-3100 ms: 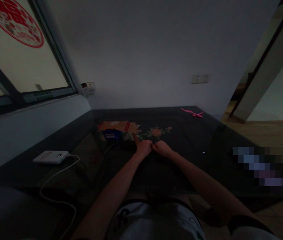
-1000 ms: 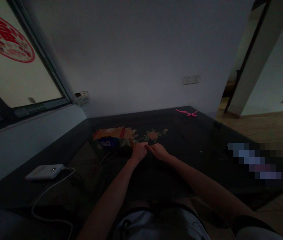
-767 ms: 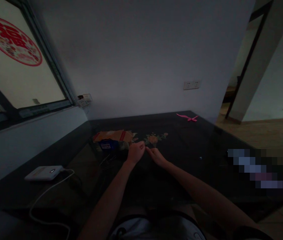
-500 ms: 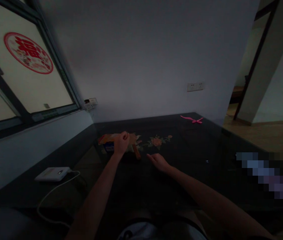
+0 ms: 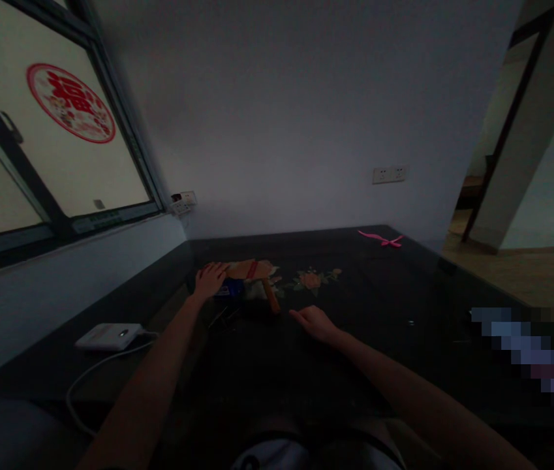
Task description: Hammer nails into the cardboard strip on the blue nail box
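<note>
My left hand (image 5: 211, 281) lies with its fingers stretched out over the left end of an orange-brown packet-like thing (image 5: 242, 269) with a red band. Just below the packet, beside that hand, is a dark blue object (image 5: 230, 288) with pale print, its kind unclear. A short brown stick-like piece (image 5: 271, 297) slants down from the packet's right end. Farther right, my right hand (image 5: 316, 324) rests low over the dark table with its fingers curled in and the thumb side pointing left; nothing shows in it. Its palm is in shadow.
A white power bank-like box (image 5: 110, 336) with a white cable lies at the left. Thin dark pieces (image 5: 225, 316) are below the packet. A pink ribbon (image 5: 384, 239) lies at the back right of the black table (image 5: 379, 378), which has a printed flower (image 5: 310, 281).
My left hand has opened from a closed shape and moved left along the packet, uncovering its red band. My right hand has stayed nearly in place. The view has shifted slightly.
</note>
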`<state>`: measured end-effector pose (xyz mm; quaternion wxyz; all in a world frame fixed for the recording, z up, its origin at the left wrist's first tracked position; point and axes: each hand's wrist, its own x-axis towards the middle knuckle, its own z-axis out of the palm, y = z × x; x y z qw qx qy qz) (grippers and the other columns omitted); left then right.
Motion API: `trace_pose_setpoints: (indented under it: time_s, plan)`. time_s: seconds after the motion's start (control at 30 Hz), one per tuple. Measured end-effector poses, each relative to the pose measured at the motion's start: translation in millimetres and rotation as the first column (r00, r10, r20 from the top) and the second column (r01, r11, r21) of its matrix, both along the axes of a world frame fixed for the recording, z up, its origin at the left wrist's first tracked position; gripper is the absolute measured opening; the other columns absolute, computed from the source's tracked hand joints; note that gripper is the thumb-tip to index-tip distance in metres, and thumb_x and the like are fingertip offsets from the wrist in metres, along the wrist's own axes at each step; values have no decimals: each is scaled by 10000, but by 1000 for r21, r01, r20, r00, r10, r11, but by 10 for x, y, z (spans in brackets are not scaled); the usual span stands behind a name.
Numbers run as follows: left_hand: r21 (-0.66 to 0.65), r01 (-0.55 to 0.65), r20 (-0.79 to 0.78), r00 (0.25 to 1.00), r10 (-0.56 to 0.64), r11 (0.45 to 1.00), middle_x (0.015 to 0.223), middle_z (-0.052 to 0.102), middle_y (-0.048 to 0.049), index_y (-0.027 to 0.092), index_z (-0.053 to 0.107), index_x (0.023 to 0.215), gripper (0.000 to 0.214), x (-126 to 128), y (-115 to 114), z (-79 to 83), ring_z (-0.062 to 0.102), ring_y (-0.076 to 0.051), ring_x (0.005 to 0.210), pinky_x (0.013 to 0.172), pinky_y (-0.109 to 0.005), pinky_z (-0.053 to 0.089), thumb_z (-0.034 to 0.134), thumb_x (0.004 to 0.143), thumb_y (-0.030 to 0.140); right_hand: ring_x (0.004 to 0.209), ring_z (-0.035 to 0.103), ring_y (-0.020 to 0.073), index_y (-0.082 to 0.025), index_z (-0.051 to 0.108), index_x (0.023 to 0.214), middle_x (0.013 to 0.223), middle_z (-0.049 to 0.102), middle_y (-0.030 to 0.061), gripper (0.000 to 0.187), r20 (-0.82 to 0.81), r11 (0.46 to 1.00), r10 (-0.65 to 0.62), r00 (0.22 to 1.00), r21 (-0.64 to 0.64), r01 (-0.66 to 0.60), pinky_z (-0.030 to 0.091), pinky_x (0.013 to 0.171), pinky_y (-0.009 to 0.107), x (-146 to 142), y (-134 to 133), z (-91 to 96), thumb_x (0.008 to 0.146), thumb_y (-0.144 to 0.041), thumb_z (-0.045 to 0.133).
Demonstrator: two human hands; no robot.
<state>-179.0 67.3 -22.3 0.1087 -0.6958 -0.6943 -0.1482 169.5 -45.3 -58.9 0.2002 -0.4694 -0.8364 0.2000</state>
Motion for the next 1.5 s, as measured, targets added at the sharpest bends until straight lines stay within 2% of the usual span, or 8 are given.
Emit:
trace_pose_setpoints:
  time_s: [0.13, 0.33, 0.47, 0.57, 0.77, 0.93, 1.17, 1.5]
  plan:
    - [-4, -3, 14, 1000, 3, 1000, 1408, 347, 43, 397, 367, 1303, 440, -23, 48, -102, 271, -210, 1299, 1040, -509, 168, 215, 890, 409, 494, 404, 89, -160, 520, 582, 528, 460, -22, 494, 45, 999, -21, 999, 25, 20, 251, 489, 208, -48, -9, 33, 902, -455, 285]
    - [-15, -20, 93, 995, 21, 1000, 1406, 350, 35, 362, 390, 1290, 443, -25, 36, -79, 241, -220, 1312, 1039, -584, 105, 244, 876, 425, 776, 584, 134, -181, 536, 936, 863, 634, 38, 203, 111, 988, -129, 985, 96, 119, 357, 614, 200, -304, 169, 83, 875, -326, 406]
    - [-25, -30, 126, 991, 33, 999, 1404, 352, -19, 296, 381, 1297, 461, -3, -14, -66, 232, -242, 1314, 1015, -611, 155, 245, 873, 413, 942, 592, 194, -161, 471, 1122, 1045, 619, 117, 333, 173, 973, -223, 959, 102, 208, 408, 708, 255, -640, 402, 119, 865, -364, 412]
    - [-29, -45, 144, 988, 49, 999, 1403, 349, -42, 278, 381, 1289, 463, 5, -41, -57, 250, -243, 1306, 998, -590, 227, 245, 871, 424, 943, 604, 252, -129, 408, 1227, 1076, 606, 171, 477, 229, 960, -276, 934, 106, 258, 440, 717, 329, -922, 556, 156, 860, -435, 388]
    - [-13, -47, 144, 988, 49, 999, 1385, 372, -40, 295, 411, 1248, 429, 45, -85, -47, 283, -243, 1287, 981, -571, 272, 264, 866, 425, 911, 628, 270, -165, 506, 1180, 996, 645, 181, 377, 359, 959, -283, 890, 103, 264, 460, 714, 379, -1173, 713, 185, 867, -328, 373]
    - [-19, -48, 144, 988, 50, 999, 1385, 370, -56, 275, 407, 1258, 447, 106, -123, -34, 271, -254, 1291, 975, -586, 267, 244, 869, 425, 916, 629, 256, -247, 499, 1219, 1003, 655, 148, 390, 439, 963, -269, 857, 136, 232, 457, 722, 375, -955, 701, 176, 874, -244, 318]
    - [-12, -34, 145, 989, 35, 999, 1381, 377, -59, 262, 418, 1254, 438, 291, -165, -27, 259, -263, 1293, 982, -587, 260, 259, 871, 402, 934, 619, 284, -324, 269, 1383, 1002, 655, 134, 507, 506, 956, -294, 811, 171, 240, 445, 738, 412, -346, 522, 214, 878, -294, 313]
    - [18, 73, 149, 986, -75, 997, 1395, 359, -47, 240, 419, 1266, 452, 932, -273, -62, 234, -257, 1304, 996, -577, 249, 256, 870, 387, 789, 657, 285, -327, 270, 1383, 895, 690, 118, 491, 586, 938, -345, 733, 185, 294, 464, 645, 400, 501, 51, 256, 892, -321, 273]
